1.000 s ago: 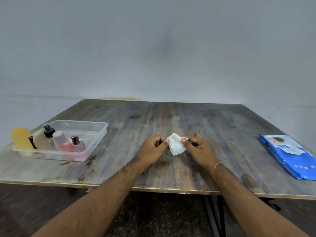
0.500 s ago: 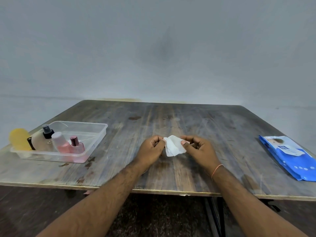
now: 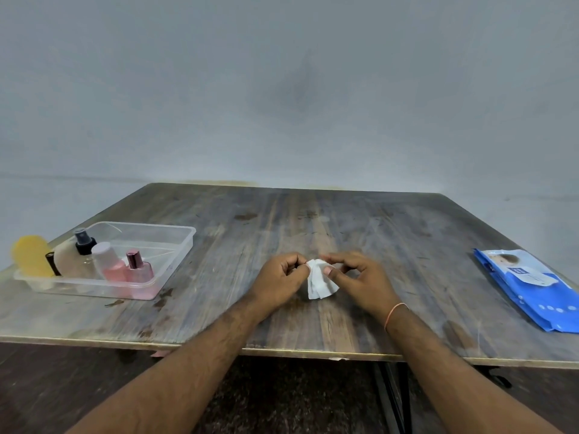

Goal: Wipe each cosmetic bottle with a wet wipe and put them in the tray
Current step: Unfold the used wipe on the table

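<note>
Left hand [image 3: 283,277] and right hand [image 3: 354,277] pinch folded wet wipe [image 3: 320,279]; bottles [image 3: 125,264] seemingly all in tray [image 3: 175,245]; keep folds tight.

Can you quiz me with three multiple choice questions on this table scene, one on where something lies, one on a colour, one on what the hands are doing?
1. Where is the wipe packet?
A. inside the tray
B. at the table's right edge
C. under the left hand

2. What colour is the spray bottle's cap?
A. black
B. green
C. white

3. What are the hands doing?
A. resting flat and apart
B. lifting a bottle
C. both pinching the wet wipe

Answers: 1 B, the blue packet lies far right, apart from the tray. 2 A, the sprayer top is black. 3 C, the left hand and right hand pinch the white wipe between them.
</note>
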A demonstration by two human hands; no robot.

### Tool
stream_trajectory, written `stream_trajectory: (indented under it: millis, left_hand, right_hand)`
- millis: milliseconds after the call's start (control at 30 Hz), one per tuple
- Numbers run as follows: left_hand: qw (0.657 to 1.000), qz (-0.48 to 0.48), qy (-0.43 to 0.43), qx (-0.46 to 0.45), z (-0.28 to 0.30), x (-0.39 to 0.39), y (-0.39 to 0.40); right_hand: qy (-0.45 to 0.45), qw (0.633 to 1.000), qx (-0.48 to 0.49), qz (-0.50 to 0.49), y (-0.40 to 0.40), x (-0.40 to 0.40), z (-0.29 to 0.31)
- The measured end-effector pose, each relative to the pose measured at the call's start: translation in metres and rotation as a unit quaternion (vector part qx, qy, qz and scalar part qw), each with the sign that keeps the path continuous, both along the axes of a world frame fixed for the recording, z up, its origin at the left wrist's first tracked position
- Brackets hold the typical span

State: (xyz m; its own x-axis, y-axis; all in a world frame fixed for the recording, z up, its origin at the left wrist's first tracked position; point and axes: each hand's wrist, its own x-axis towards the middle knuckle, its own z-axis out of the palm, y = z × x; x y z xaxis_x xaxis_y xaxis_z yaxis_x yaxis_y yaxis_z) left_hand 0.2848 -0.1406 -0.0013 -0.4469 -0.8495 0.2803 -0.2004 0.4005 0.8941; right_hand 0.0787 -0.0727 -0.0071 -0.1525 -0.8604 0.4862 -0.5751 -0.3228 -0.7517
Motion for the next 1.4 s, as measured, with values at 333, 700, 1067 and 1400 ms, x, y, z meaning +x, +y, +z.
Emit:
stream_trajectory:
  millis: [333,700,1067,1400]
  left_hand:
    - [0.994,0.026,0.067,0.080,0.000,0.001,-0.002]
    - [0.988,0.030,0.083,0.129,-0.004,0.000,-0.009]
    - [0.989,0.007,0.075,0.126,0.000,-0.002,-0.005]
    - [0.993,0.019,0.051,0.102,-0.005,-0.006,-0.011]
  right_hand:
    - [-0.183,0.983,0.015,-0.030,0.003,0.002,0.004]
    - [-0.197,0.980,0.024,-0.006,0.010,0.003,0.011]
    - [-0.225,0.973,0.051,-0.024,0.008,0.005,0.014]
    - [-0.189,0.980,0.051,-0.024,0.005,0.005,0.012]
